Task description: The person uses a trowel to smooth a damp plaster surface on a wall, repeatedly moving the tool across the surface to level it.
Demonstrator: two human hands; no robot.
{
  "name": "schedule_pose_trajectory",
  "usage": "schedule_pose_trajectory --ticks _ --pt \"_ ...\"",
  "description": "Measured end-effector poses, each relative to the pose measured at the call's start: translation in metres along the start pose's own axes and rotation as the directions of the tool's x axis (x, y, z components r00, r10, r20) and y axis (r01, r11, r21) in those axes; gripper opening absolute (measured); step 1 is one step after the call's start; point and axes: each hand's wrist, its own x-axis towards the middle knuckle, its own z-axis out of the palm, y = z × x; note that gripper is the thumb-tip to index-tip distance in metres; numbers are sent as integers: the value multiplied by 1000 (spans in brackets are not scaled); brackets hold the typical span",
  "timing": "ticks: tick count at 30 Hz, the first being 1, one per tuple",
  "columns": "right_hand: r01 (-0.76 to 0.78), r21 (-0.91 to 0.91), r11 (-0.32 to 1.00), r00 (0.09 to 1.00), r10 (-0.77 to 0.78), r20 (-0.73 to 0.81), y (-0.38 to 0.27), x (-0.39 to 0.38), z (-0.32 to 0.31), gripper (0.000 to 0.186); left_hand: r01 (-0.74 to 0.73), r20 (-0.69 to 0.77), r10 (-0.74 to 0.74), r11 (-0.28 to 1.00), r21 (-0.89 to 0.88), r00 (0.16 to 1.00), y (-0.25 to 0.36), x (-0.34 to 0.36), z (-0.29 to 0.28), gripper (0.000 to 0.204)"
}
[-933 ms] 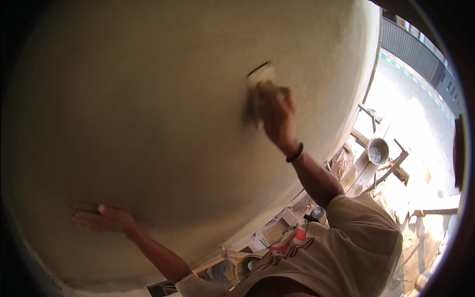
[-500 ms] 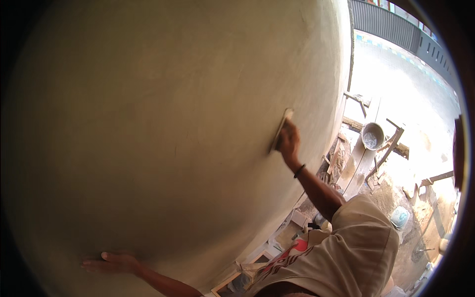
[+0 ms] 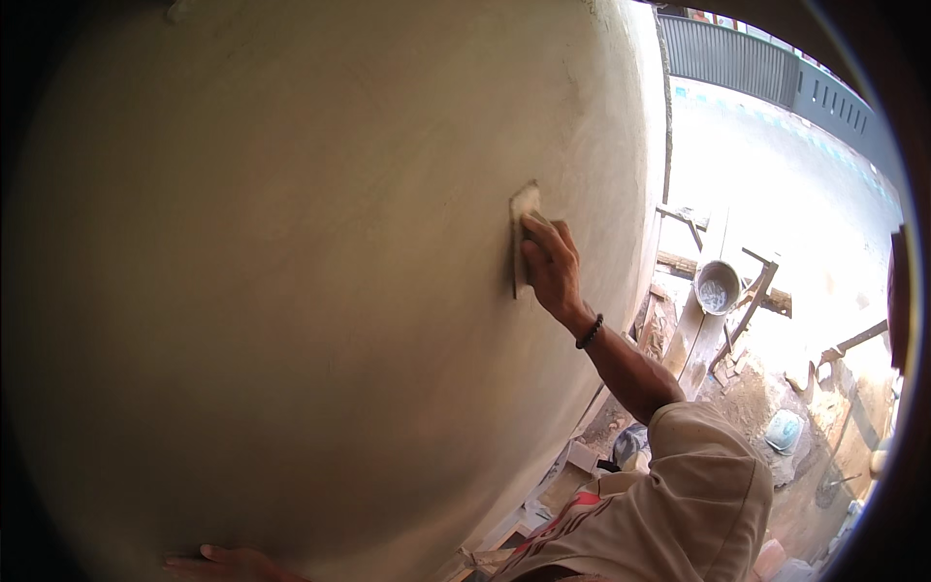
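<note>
A large wall (image 3: 330, 272) of smooth grey-brown plaster fills most of the view. Against its right part my right hand (image 3: 551, 262) is closed around a plastering float (image 3: 525, 209), a thin flat plate with a pointed upper end, tilted slightly at the surface. A dark beaded bracelet (image 3: 590, 332) circles that wrist. Low on the left, my left hand (image 3: 228, 563) lies against the wall with its fingers stretched out and nothing in it. The picture's lower edge cuts off part of this hand.
A bucket (image 3: 718, 288) with pale contents stands on wooden planks (image 3: 690, 335) of a scaffold to the right, below my level. Further down lie rubble and a pale blue bag (image 3: 784, 430). A grey corrugated fence (image 3: 727, 53) runs along the far side.
My right hand has moved the float up and slightly left along the wall, and more of its plate shows. My left hand sits lower in the picture, as the view has shifted.
</note>
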Motion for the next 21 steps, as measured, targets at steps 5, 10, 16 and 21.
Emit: schedule_pose_trajectory --ticks 5,10,16,21 --pt "-120 19 993 985 121 -120 111 174 -59 32 -15 -53 15 1000 5 998 -17 -4 14 71" --pt "-414 168 894 885 439 -153 155 73 -42 36 10 81 -5 998 -61 997 46 16 -14 76" --pt "166 -257 952 978 -193 -81 93 221 -55 32 33 78 -26 995 -91 997 43 15 -13 76" --pt "-490 289 823 842 533 -89 190 159 -75 37 3 73 9 988 -155 997 61 18 -8 76"
